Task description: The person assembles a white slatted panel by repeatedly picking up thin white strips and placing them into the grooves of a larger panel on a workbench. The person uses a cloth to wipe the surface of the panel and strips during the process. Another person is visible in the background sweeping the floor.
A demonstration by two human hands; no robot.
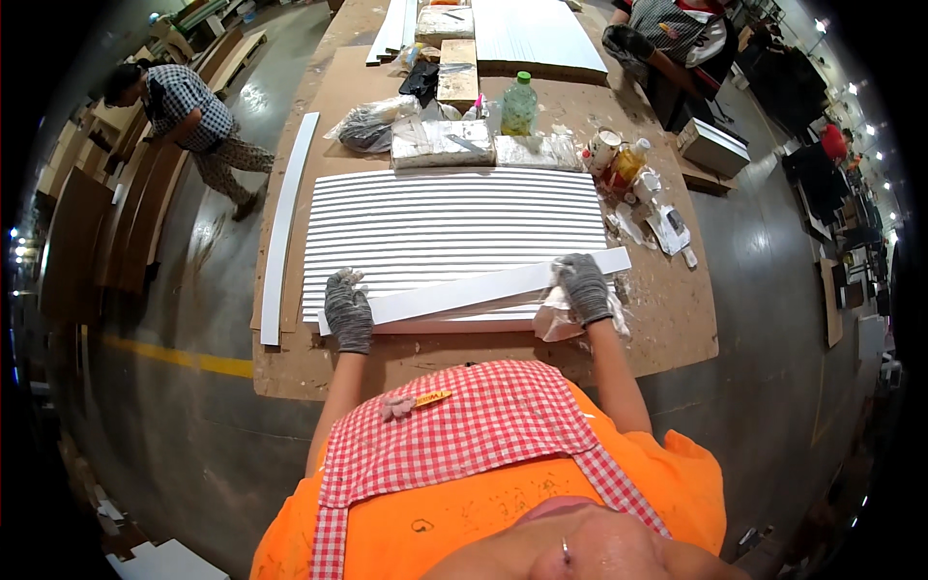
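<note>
- Lower centre: two hands in grey knit gloves; the left grips one flat white strip's left end, the right clasps its right part, one crumpled rag bunched beneath.
- Centre: many straight white slats side by side, under the strip, on the brown surface.
- Left of centre: one loose strip.
- Just beyond the slats: two white-smeared blocks, one clear green bottle.

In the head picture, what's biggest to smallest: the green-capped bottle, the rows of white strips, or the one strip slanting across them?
1. Rows of white strips
2. Slanting strip
3. Green-capped bottle
</note>
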